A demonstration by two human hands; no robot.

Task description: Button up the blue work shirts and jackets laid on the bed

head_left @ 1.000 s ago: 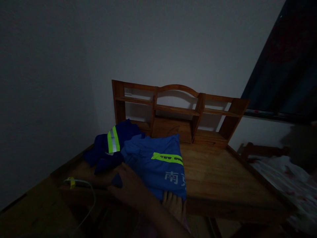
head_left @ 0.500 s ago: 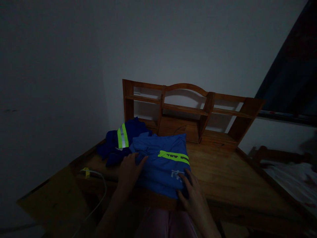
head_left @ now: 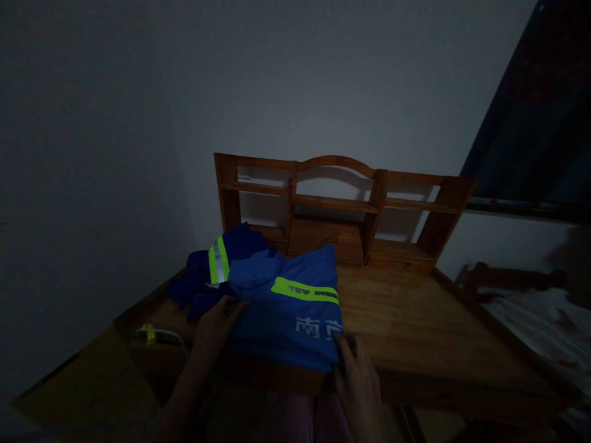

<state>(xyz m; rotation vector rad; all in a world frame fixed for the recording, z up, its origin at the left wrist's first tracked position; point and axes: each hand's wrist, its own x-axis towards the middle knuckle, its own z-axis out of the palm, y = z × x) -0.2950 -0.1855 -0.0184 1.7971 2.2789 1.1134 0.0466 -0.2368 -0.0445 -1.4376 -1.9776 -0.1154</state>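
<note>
A folded light-blue work garment [head_left: 277,329] with a yellow-green reflective band and white printed characters lies at the desk's front edge. My left hand [head_left: 216,327] is at its left edge, thumb over the cloth and fingers curled around the side. At its lower right corner, my right hand [head_left: 357,369] has its fingers closed on the edge, beside the white characters. A crumpled dark-blue garment [head_left: 244,242] with a yellow-green and silver band lies behind and left of the folded one, partly covered by it.
The wooden desk [head_left: 401,314] carries a low shelf unit [head_left: 330,200] along the wall. A white cable [head_left: 166,334] with a yellow tag [head_left: 148,334] lies at the front left. Right of the desk are a bed [head_left: 545,320] and a dark curtain [head_left: 530,135].
The camera view has turned slightly right. My right hand has drawn back toward the garment's lower right corner, uncovering more of the white characters. My left hand stays by the left edge.
</note>
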